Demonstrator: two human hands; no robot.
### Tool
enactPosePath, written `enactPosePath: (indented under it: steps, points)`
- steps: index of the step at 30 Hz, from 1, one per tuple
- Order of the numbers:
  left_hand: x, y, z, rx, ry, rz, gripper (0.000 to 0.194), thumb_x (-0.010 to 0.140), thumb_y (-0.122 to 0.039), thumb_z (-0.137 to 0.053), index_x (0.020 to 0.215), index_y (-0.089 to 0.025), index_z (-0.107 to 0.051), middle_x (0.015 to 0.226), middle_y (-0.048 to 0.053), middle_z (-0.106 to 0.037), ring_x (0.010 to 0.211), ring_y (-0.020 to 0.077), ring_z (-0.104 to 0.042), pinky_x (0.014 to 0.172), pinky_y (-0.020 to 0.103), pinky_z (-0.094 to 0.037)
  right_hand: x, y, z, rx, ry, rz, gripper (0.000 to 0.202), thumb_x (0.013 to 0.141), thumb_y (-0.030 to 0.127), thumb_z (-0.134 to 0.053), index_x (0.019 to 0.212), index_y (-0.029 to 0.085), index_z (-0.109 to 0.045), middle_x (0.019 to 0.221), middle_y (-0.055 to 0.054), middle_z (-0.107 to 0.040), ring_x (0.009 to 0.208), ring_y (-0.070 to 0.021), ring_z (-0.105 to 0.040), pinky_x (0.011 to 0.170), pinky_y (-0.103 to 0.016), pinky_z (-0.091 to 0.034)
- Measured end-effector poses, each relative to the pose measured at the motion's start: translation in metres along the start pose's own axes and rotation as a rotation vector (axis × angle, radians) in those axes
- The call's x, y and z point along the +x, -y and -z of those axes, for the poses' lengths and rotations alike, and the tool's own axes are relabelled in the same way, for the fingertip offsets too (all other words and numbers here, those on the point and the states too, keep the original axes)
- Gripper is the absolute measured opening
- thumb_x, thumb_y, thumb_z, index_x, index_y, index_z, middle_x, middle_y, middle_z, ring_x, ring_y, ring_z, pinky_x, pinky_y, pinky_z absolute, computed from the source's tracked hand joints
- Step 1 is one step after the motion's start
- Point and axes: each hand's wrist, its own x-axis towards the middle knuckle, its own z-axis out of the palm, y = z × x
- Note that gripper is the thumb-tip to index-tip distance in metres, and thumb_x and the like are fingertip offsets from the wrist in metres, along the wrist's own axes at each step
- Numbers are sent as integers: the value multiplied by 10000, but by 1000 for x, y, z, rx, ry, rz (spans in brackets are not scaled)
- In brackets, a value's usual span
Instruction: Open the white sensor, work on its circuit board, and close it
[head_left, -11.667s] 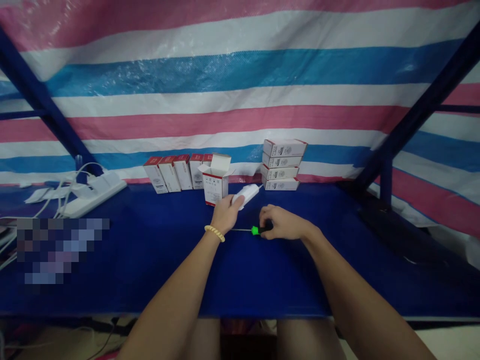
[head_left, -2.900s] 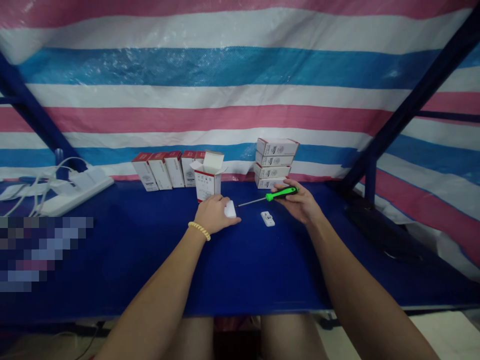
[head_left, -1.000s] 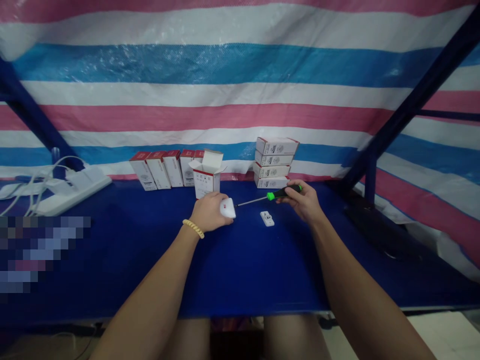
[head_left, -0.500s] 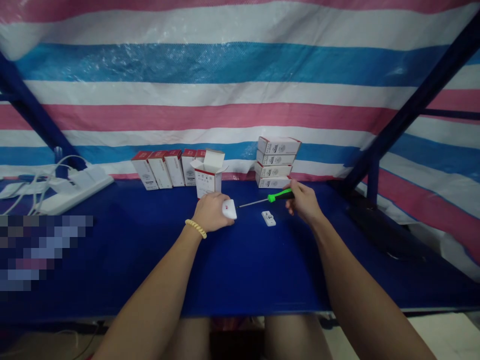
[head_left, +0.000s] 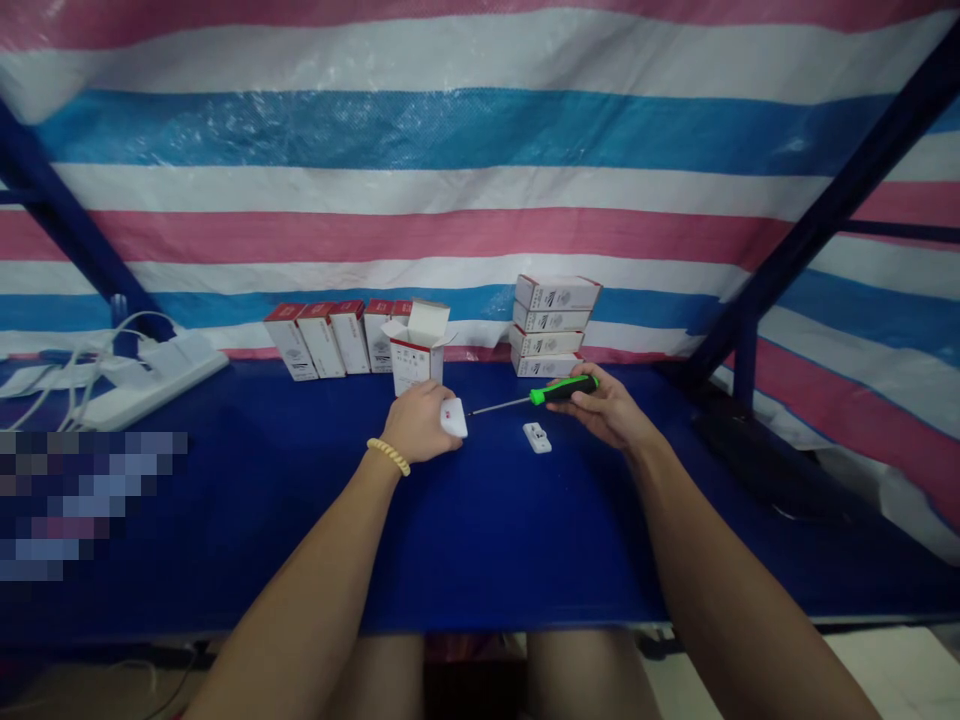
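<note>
Near the back left corner of the flat blue worktop [head_left: 510,560] lies a long white plastic power strip [head_left: 154,398], crowded with white plugs [head_left: 187,348] and looping white cables [head_left: 88,372]. Close to the back edge, a row of narrow white cardboard boxes with red tops [head_left: 334,338] stands upright; an open-flapped white-and-red cardboard box [head_left: 415,366] partly covers its right end. Past a gap rises a stack of printed white cardboard boxes [head_left: 553,325]. Toward the right edge is a dark, flat object [head_left: 757,465] I can't make out.

Midway along the worktop, nearer the back edge, a smooth white plastic device [head_left: 454,417] with rounded corners and a small red mark sits clasped in the left hand [head_left: 420,422], which hides its far end and the open box's base. The right hand [head_left: 606,408] pinches the handle of a green-and-black screwdriver [head_left: 566,390]; its thin metal shaft points at the device, touching or not I cannot tell. Below the shaft lies an oblong white plastic part [head_left: 537,437] with dark details.

I count five upright red-topped boxes, four stacked ones, one open box, one screwdriver, one device and one oblong part.
</note>
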Motion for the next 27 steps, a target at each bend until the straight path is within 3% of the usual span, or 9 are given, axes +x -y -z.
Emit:
enactPosePath:
  steps: [4, 7, 10, 13, 17, 22, 25, 27]
  points:
    - [0, -1, -1, 7, -5, -8, 510, 535, -352, -786, 975, -172, -603, 980, 53, -616, 945, 263, -585, 764, 382, -489, -2, 6, -1, -13, 39, -98, 449, 634, 286, -778, 973, 255, -484, 979, -40, -704, 910, -240, -692, 701, -385, -587]
    - [-1, -1, 0, 1, -9, -6, 504, 531, -338, -784, 970, -171, -601, 979, 52, -618, 946, 261, -585, 765, 378, -488, 0, 8, -4, -163, -88, -239, 410, 764, 528, -627, 1009, 231, -486, 733, -62, -697, 579, -227, -677, 419, -298, -505]
    - [-1, -2, 1, -10, -11, 0, 509, 529, -332, -785, 975, -174, -597, 988, 51, -621, 959, 261, -583, 780, 379, -485, 2, 6, -7, -299, -214, -277, 468, 822, 639, -480, 953, 192, -521, 485, -33, -592, 347, -173, -543, 300, -255, -396]
    - [-1, -2, 1, -14, 5, 4, 520, 526, -335, -789, 983, -180, -593, 1003, 53, -621, 978, 267, -579, 780, 380, -483, 2, 5, -8, -272, -176, -195, 383, 768, 528, -635, 914, 191, -528, 505, -28, -607, 406, -180, -588, 347, -265, -461]
    - [0, 0, 3, -23, -3, 21, 510, 528, -351, -794, 968, -187, -594, 992, 47, -622, 966, 261, -585, 756, 372, -484, 1, 5, -4, -154, -96, -126, 385, 682, 348, -760, 936, 205, -510, 658, -38, -680, 635, -228, -696, 604, -368, -598]
    - [0, 2, 4, -27, -19, 37, 514, 524, -350, -799, 969, -191, -598, 984, 38, -627, 949, 252, -591, 766, 370, -486, -1, 3, 1, -36, 15, -56, 377, 630, 227, -790, 894, 216, -520, 885, -21, -705, 911, -225, -692, 913, -491, -539]
    - [0, 2, 3, -35, -19, 34, 519, 527, -343, -797, 980, -187, -597, 989, 38, -623, 959, 251, -587, 780, 377, -488, -2, 4, 0, 1, 61, -34, 400, 606, 213, -796, 899, 227, -524, 1011, -31, -697, 1031, -240, -654, 939, -503, -519]
    - [0, 2, 3, -40, -22, 28, 517, 529, -341, -794, 981, -187, -595, 989, 39, -620, 964, 251, -584, 788, 380, -490, -2, 5, -2, -5, 39, -51, 430, 620, 260, -790, 965, 243, -534, 1064, -49, -690, 1033, -255, -652, 847, -472, -563]
